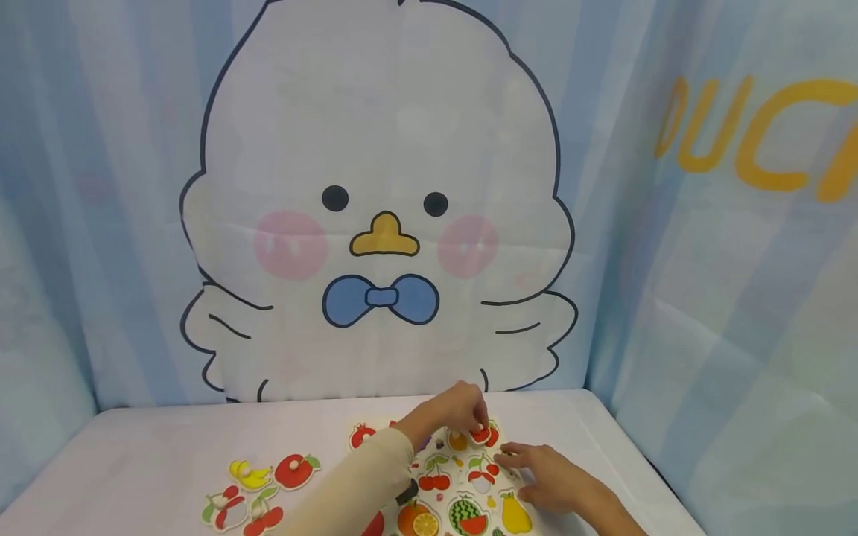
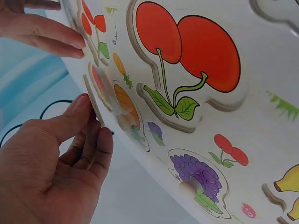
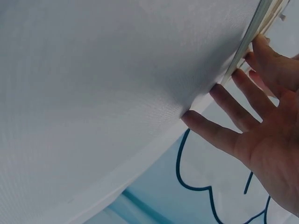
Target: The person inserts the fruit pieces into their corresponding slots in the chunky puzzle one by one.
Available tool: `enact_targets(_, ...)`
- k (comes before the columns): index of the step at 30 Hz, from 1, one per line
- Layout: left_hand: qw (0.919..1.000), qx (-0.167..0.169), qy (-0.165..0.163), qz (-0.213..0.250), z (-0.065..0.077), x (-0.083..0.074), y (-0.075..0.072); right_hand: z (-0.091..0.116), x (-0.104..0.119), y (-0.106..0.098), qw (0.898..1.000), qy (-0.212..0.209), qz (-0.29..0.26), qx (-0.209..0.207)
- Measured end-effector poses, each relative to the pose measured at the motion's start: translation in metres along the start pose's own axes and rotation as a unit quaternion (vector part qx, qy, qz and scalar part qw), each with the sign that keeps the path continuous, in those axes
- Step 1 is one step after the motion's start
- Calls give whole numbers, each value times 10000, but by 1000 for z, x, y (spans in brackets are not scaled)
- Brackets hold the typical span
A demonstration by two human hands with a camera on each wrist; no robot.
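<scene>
My left hand (image 1: pixel 462 408) reaches over the far right part of a white wooden fruit puzzle board (image 2: pixel 268 60). Between its thumb and fingers it pinches a thin puzzle piece (image 2: pixel 93 99), seen edge-on in the left wrist view; from the head, a red piece (image 1: pixel 480 435) with a knob shows under the fingertips. The piece is close over the board, beside the orange-coloured fruit (image 2: pixel 126 103). My right hand (image 1: pixel 556 478) lies at the board's right side, fingers spread. In the right wrist view its fingertips (image 3: pixel 217 89) rest along the table by the board's edge (image 3: pixel 250 39).
Loose knobbed pieces lie on the white table (image 1: pixel 134 454) at the left: bananas (image 1: pixel 250 475), a round red fruit (image 1: pixel 295 472), cherries (image 1: pixel 264 517) and another red piece (image 1: pixel 231 514). A curtain with a duck drawing (image 1: pixel 382 149) stands behind the table's far edge.
</scene>
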State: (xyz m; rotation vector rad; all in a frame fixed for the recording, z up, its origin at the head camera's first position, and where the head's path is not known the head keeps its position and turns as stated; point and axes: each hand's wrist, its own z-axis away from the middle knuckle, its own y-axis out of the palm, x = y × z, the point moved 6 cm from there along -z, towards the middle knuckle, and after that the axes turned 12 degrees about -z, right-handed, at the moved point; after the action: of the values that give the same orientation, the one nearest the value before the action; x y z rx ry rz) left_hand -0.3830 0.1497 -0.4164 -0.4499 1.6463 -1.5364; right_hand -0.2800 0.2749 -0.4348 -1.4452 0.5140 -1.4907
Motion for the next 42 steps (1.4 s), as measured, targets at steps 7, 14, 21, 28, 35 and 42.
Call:
enact_targets(7,9995,63,-26,-297,-6,-5,2,0,3,-1,10000,-92,-7,18)
enact_targets(14,9988,-53,32,-489,-10,-9,2,-1,6,0,10000,-18,18,-41)
enact_targets(21,9992,-100,-67,-380,-11,-12,3,0,7,-2,9999,-95,-3,-34)
enact_targets(28,9990,1,-207,-403,-11,-17,4,0,4,-1,10000,-67,-33,-35)
enact_targets(35,9987,-11,-223,-458,-12,-18,6,-2,2,1,9999,-134,8,-22)
enact_targets(42,9980,-73,-135,-615,-15,-17,8,-1,0,2,9999,-99,23,-28)
